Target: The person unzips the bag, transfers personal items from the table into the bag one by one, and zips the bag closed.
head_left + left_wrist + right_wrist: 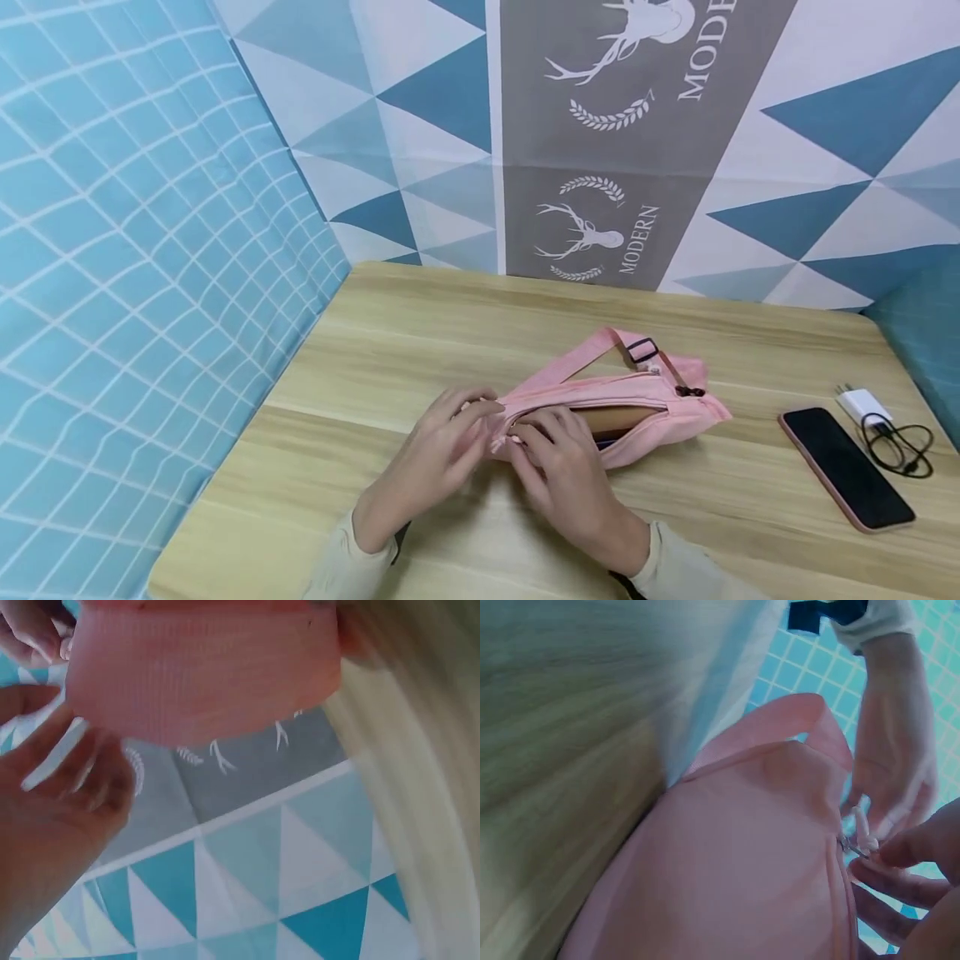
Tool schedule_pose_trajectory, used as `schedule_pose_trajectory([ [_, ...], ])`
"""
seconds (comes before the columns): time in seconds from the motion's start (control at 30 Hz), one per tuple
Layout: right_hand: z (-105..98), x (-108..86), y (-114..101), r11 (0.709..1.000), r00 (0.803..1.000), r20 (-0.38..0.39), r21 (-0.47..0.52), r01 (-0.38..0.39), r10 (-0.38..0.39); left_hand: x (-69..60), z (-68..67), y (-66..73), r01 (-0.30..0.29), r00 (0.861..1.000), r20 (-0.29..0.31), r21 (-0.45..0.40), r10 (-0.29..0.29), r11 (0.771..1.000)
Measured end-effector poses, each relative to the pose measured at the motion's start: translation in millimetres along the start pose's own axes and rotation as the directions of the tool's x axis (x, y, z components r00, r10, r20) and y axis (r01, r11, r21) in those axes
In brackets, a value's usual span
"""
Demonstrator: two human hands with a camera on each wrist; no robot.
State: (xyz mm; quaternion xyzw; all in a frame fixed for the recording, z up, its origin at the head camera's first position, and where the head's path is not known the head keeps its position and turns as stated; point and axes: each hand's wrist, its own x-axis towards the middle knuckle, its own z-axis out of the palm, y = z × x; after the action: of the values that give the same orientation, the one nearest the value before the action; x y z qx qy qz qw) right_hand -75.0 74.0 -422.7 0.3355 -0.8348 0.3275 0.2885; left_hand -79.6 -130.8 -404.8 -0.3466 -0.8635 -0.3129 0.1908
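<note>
A pink bag (660, 433) lies on the table with its zipper partly open; a brown item (611, 418) and something dark show inside. My right hand (566, 475) is at the opening's left part. In the right wrist view its thumb and forefinger (911, 862) pinch the small zipper pull (859, 847) at the edge of the bag (727, 862). My left hand (435, 454), slightly blurred, is at the bag's left end. The left wrist view shows its fingers loosely bent and apart, fingertips near the corner of the bag (202, 675); whether they touch it is unclear.
A black-screened phone (847, 471) in a pink case lies at the right of the wooden table (405, 325). Beside it are a white charger (862, 406) and a coiled black cable (903, 454). The bag's strap (566, 362) loops behind it. Patterned cloth hangs behind and left.
</note>
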Motion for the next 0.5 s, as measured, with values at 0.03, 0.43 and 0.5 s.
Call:
schedule_pose_trajectory([
  [0.03,-1,0.7,0,1.000,1.000,-0.007,0.014,-0.002,0.002,-1.2,0.7,-1.4,-0.007,1.000,0.025,0.039,0.006,0.999],
  [0.43,-14,2.9,0,0.992,0.993,0.113,0.124,0.019,-0.033,-1.9,15.1,-4.2,0.008,0.996,0.084,0.143,-0.020,0.990],
  [0.5,-17,5.7,1,0.984,0.981,0.193,0.179,-0.023,-0.012,-2.9,15.2,-4.7,-0.004,0.998,0.066,0.162,-0.007,0.987],
])
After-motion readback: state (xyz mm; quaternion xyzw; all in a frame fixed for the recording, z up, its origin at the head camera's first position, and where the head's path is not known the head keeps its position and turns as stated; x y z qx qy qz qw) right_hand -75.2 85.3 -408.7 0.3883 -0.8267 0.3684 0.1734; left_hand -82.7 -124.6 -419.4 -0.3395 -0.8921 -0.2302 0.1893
